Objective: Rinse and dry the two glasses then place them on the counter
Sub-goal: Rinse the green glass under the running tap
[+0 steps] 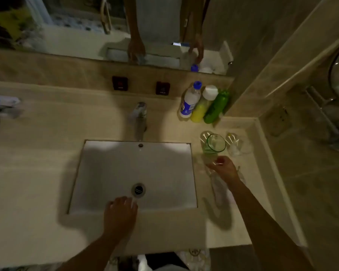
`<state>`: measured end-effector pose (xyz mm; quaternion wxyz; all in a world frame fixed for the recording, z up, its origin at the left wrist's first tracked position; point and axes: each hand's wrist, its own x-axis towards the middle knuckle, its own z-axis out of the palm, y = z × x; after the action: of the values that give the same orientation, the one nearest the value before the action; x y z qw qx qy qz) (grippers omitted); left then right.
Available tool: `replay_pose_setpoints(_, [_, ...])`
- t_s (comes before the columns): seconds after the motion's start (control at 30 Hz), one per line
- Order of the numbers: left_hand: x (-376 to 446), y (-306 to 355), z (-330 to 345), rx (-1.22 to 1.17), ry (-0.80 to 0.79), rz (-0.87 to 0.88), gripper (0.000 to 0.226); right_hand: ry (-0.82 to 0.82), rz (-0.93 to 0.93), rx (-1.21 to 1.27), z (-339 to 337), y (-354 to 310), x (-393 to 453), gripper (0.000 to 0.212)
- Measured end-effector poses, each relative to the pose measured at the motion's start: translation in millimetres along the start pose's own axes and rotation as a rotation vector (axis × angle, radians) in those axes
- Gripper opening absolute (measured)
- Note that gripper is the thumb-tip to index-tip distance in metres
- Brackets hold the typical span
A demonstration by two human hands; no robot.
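Right hand (224,169) reaches the upright green glass (214,144) just beyond it, grip unclear; left hand (120,214) rests relaxed on the sink (98,173) rim.

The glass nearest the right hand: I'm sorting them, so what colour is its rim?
Green, on the glass in the head view.

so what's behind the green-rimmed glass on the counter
Behind the green-rimmed glass, three bottles stand against the backsplash: blue-capped, yellow and green. A clear glass sits beside it. Anything directly behind its base is hidden.
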<state>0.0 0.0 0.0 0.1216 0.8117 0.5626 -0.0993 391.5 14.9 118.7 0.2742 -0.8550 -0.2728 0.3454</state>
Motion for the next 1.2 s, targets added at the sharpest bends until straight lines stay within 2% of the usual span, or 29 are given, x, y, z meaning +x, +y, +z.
replay_pose_setpoints(0.07, [1.6, 4.8, -6.4, -0.082, 0.003, -0.016, 0.025, 0.023, 0.047, 0.057, -2.9, -3.3, 11.0, 0.073])
replay_pose_setpoints(0.17, [0.0, 7.5, -9.8, -0.064, 0.03, -0.059, 0.037, 0.027, 0.097, 0.192, -3.5, -4.3, 23.4, 0.064])
replay_pose_setpoints(0.27, [2.2, 9.5, -14.5, -0.088, 0.012, -0.096, 0.043, 0.018, 0.127, 0.321, 0.9, -3.5, 37.4, 0.077])
replay_pose_setpoints(0.37, [2.0, 10.4, -17.5, -0.103, 0.014, -0.101, 0.044, 0.064, 0.087, 0.431, 8.7, -5.3, 47.7, 0.081])
replay_pose_setpoints(0.5, [2.6, 9.2, -15.3, -0.104, 0.016, -0.108, 0.045, 0.141, 0.008, 0.507, 18.1, -11.2, 56.8, 0.114])
replay_pose_setpoints(0.67, [3.8, 8.5, -11.7, -0.084, 0.012, -0.13, 0.042, 0.159, -0.067, 0.415, 21.2, -17.6, 62.2, 0.09])
replay_pose_setpoints(0.8, [3.3, 9.2, -11.5, -0.08, -0.008, -0.164, 0.038, 0.155, -0.043, 0.405, 16.7, -13.9, 70.9, 0.1])
replay_pose_setpoints(0.9, [3.6, 9.9, -12.7, -0.076, 0.005, -0.179, 0.034, 0.16, -0.103, 0.387, 11.1, -12.5, 66.4, 0.098])
replay_pose_setpoints(1.07, [12.8, 8.8, -33.4, -0.399, -0.107, -0.419, 0.028, 0.11, -0.172, 0.318, 7.1, -16.5, 31.7, 0.089])
replay_pose_setpoints(1.13, [27.2, 2.0, -47.0, -0.734, -0.271, -0.526, 0.023, 0.047, -0.172, 0.341, 11.9, -20.7, 8.7, 0.085])
replay_pose_setpoints(1.2, [41.8, -0.8, -65.9, -1.122, -0.317, -0.593, 0.02, -0.032, -0.176, 0.395, 20.2, -25.6, -11.2, 0.081])
